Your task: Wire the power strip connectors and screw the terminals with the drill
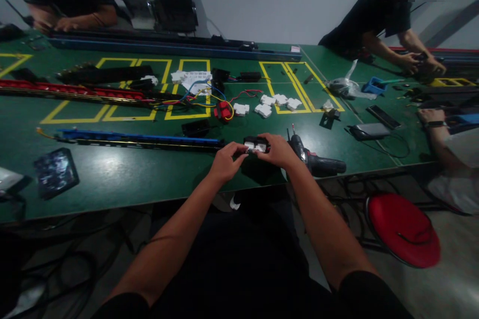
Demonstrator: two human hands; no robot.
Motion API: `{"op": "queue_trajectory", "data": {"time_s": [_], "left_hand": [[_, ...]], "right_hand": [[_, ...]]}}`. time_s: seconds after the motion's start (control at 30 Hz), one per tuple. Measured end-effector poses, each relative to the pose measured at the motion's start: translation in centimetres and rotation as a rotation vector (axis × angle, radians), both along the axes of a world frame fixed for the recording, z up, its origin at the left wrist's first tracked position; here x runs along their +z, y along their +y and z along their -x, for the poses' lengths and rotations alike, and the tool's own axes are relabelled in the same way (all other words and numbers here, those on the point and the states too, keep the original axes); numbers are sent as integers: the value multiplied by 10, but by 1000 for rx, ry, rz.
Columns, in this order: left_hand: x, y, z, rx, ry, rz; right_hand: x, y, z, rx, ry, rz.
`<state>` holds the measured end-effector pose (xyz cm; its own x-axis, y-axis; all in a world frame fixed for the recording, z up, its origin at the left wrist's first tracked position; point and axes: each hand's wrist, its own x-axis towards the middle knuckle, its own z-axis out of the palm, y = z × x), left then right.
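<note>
Both my hands hold a small black housing with white inserts (256, 145) just above the green table (123, 174). My left hand (225, 161) pinches its left end with closed fingers. My right hand (277, 150) wraps round its right end. Directly left of the part lies a long blue and black strip (138, 139). A cordless screwdriver (316, 160) lies on the table just right of my right hand.
Several white plastic blocks (270, 103), a red part (223, 110) with coloured wires and a long red strip (71, 91) lie farther back. Other people work at the far left, far right and right edge. A red stool (406, 229) stands at my right.
</note>
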<state>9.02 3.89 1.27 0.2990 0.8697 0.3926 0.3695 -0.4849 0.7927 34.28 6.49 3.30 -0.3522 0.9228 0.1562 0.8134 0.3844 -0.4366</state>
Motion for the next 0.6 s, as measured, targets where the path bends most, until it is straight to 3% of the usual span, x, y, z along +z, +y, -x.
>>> {"op": "queue_trajectory", "data": {"time_s": [0.2,0.6], "left_hand": [[5,11,-12,128,85,-45],[9,28,-22,72,70,54]], "right_hand": [[-2,9,-9,-3,147,122],[-3,12,-11,-24,282,205]]}}
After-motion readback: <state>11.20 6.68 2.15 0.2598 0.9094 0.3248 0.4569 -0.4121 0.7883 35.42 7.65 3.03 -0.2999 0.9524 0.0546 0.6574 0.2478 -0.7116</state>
